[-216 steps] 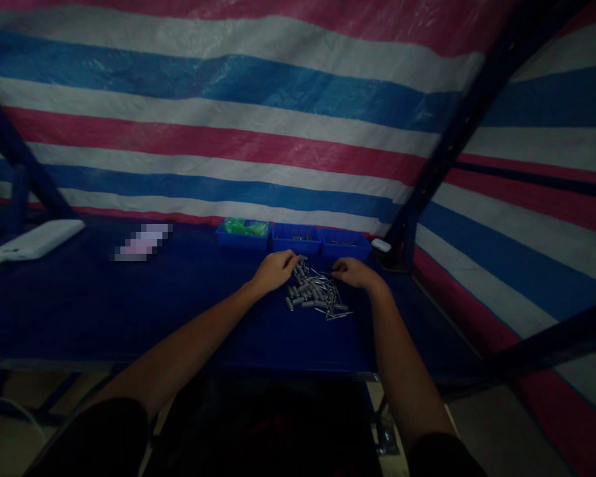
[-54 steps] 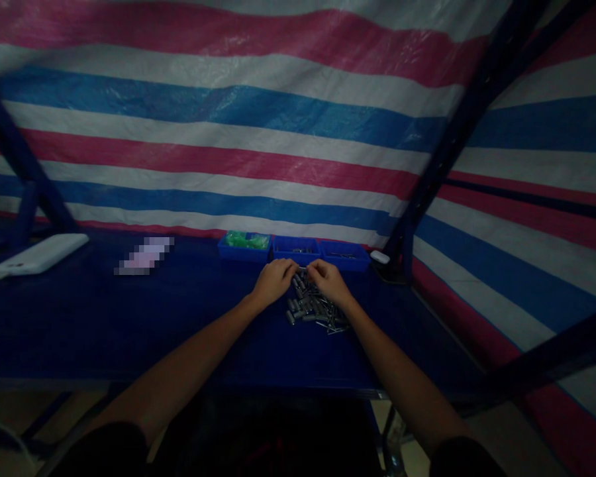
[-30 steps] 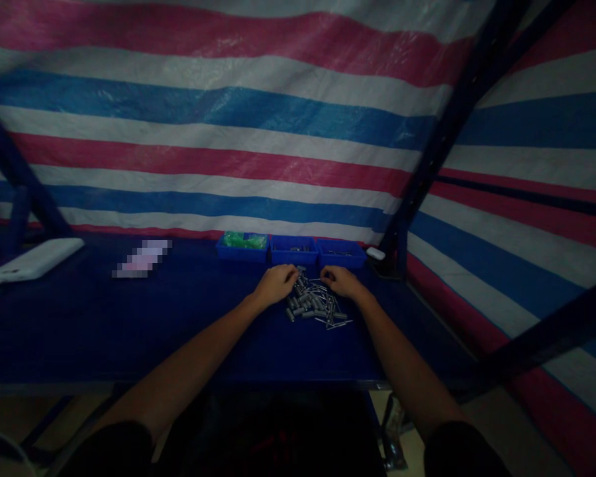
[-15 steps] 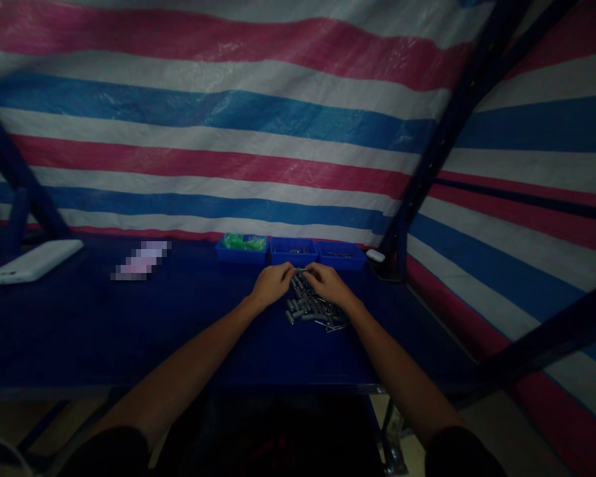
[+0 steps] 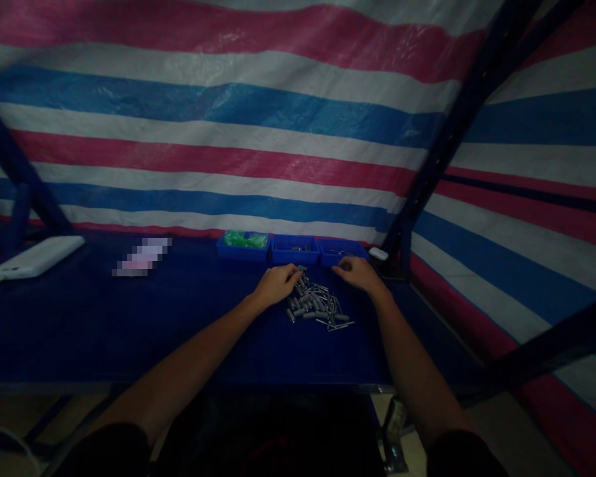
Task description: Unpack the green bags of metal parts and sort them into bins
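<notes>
My left hand (image 5: 277, 283) is closed in a pinch at the far left edge of a loose pile of small metal parts. A short grey metal cylinder (image 5: 302, 268) shows at its fingertips. The pile holds grey ribbed-looking cylinders (image 5: 308, 305) on the left and thin metal pins (image 5: 334, 320) on the right. Off to the right of the pile, my right hand (image 5: 360, 273) hovers just in front of the right blue tray (image 5: 345, 260), fingers curled together. Whatever may be between those fingers is too small and dark to make out.
At the back of the blue table (image 5: 179, 331) stand a blue tray with green plastic (image 5: 246, 240) and a middle tray (image 5: 294, 257) with metal parts. A white device (image 5: 37, 257), a blurred sheet (image 5: 144, 257) and a small white case (image 5: 378, 254) lie around. Blue frame posts (image 5: 427, 179) rise at the sides.
My right hand has moved right, away from my left hand and the pile, toward the right tray. The left hand stays nearly where it was.
</notes>
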A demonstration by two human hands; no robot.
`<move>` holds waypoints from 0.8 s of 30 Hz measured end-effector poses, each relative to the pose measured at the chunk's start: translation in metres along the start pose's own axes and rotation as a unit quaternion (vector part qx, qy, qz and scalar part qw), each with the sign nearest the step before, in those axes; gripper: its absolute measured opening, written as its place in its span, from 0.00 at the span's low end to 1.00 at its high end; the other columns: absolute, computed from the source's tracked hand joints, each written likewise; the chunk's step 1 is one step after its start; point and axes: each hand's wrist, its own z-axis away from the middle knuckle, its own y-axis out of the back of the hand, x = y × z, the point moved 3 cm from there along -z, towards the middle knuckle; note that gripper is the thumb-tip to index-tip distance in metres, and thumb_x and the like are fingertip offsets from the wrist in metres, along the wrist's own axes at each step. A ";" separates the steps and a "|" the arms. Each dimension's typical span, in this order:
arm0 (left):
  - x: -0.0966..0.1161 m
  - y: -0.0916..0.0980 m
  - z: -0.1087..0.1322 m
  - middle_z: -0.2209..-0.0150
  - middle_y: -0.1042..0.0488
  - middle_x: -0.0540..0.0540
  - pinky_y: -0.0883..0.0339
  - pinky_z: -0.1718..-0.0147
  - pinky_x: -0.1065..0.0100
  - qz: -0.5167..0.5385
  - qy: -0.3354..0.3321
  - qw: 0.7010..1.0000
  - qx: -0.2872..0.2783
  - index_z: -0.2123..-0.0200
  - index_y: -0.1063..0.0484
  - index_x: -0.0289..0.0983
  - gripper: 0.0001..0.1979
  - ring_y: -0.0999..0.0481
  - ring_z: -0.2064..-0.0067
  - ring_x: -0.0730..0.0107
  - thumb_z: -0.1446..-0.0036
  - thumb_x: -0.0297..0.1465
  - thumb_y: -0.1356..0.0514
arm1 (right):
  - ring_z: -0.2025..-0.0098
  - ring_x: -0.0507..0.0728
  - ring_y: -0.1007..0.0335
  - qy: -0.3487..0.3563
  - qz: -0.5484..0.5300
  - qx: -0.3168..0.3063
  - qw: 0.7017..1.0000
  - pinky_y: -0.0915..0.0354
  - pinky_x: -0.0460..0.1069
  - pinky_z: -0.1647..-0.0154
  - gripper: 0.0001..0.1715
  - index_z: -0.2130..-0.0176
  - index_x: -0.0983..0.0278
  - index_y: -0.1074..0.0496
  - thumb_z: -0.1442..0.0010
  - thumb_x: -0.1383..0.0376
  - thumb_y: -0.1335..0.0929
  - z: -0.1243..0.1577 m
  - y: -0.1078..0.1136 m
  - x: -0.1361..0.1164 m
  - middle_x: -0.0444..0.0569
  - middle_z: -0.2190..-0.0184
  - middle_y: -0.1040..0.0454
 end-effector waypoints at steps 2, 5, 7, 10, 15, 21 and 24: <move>-0.001 -0.002 0.000 0.72 0.26 0.49 0.42 0.74 0.73 0.001 0.001 1.000 0.000 0.63 0.30 0.38 0.14 0.29 0.72 0.72 0.42 0.37 0.52 | 0.75 0.50 0.37 0.040 -0.071 -0.124 0.989 0.45 0.43 0.76 0.15 0.68 0.64 0.28 0.51 0.56 0.34 0.006 -0.015 -0.005 0.44 0.76 0.31; -0.001 -0.003 0.000 0.73 0.26 0.49 0.42 0.74 0.73 0.004 -0.002 1.000 -0.002 0.63 0.30 0.38 0.14 0.29 0.72 0.72 0.42 0.38 0.52 | 0.77 0.48 0.40 0.052 -0.103 -0.199 0.973 0.47 0.42 0.79 0.11 0.70 0.66 0.29 0.54 0.61 0.33 0.009 -0.029 -0.017 0.42 0.79 0.33; -0.001 -0.004 0.001 0.73 0.26 0.49 0.42 0.74 0.73 0.005 0.001 1.000 -0.005 0.63 0.30 0.38 0.14 0.28 0.72 0.72 0.42 0.37 0.52 | 0.79 0.47 0.41 0.048 -0.093 -0.195 0.975 0.48 0.42 0.79 0.08 0.72 0.66 0.29 0.55 0.66 0.33 0.008 -0.034 -0.023 0.42 0.79 0.33; -0.002 -0.004 0.001 0.72 0.26 0.49 0.40 0.73 0.73 0.009 0.005 1.000 -0.007 0.63 0.30 0.38 0.13 0.28 0.71 0.72 0.43 0.37 0.51 | 0.79 0.47 0.41 0.048 -0.105 -0.188 0.975 0.48 0.42 0.80 0.05 0.74 0.66 0.30 0.57 0.68 0.34 0.007 -0.039 -0.024 0.42 0.80 0.33; 0.000 -0.003 0.000 0.72 0.26 0.48 0.39 0.72 0.73 0.016 -0.005 1.000 -0.011 0.63 0.31 0.37 0.13 0.28 0.71 0.72 0.42 0.37 0.51 | 0.78 0.48 0.41 0.060 -0.180 -0.147 0.971 0.46 0.42 0.78 0.06 0.74 0.67 0.32 0.55 0.66 0.35 0.008 -0.038 -0.023 0.41 0.80 0.35; 0.013 0.001 0.003 0.69 0.26 0.49 0.38 0.64 0.69 0.007 -0.068 0.998 0.008 0.61 0.32 0.38 0.12 0.30 0.65 0.69 0.46 0.36 0.46 | 0.77 0.48 0.44 0.113 -0.237 -0.056 0.963 0.48 0.43 0.76 0.11 0.74 0.67 0.34 0.50 0.60 0.37 0.012 -0.025 -0.051 0.40 0.81 0.38; 0.017 0.004 0.003 0.66 0.27 0.47 0.39 0.63 0.68 -0.023 -0.079 0.996 0.030 0.62 0.31 0.38 0.10 0.31 0.63 0.67 0.44 0.34 0.48 | 0.78 0.48 0.46 0.132 -0.253 -0.032 0.958 0.50 0.44 0.76 0.16 0.78 0.66 0.37 0.47 0.57 0.39 0.014 -0.023 -0.064 0.40 0.82 0.41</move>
